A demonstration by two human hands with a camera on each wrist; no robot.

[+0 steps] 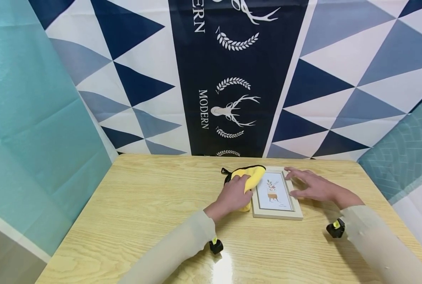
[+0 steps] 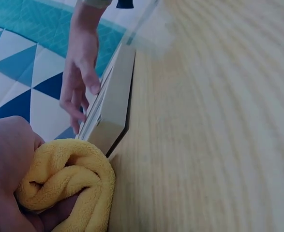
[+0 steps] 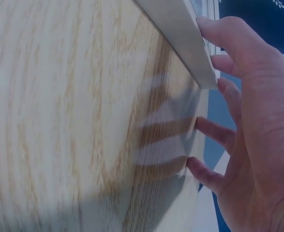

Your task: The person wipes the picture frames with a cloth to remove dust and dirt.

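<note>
Picture frame [image 1: 275, 195] lies face up on the desk [image 1: 143, 197], right of centre near the back edge. Over its left border laps a folded yellow cloth [image 1: 255, 177], bunched in the curled left grip [image 1: 234, 193], probably for a firm hold. The right grip [image 1: 315, 187], fingers loosely spread, touches the right border, seemingly to prevent sliding.

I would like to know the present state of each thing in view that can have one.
Black-edged yellow cloth: bunched in folds, gripped.
Picture frame: lying face up, plant print inside.
Left hand: fingers curled round the cloth.
Right hand: fingers apart, at the frame's right border.
Wood-grain tabletop: shiny, reflecting a bright patch.
Pale sleeves: down to the wrists.
</note>
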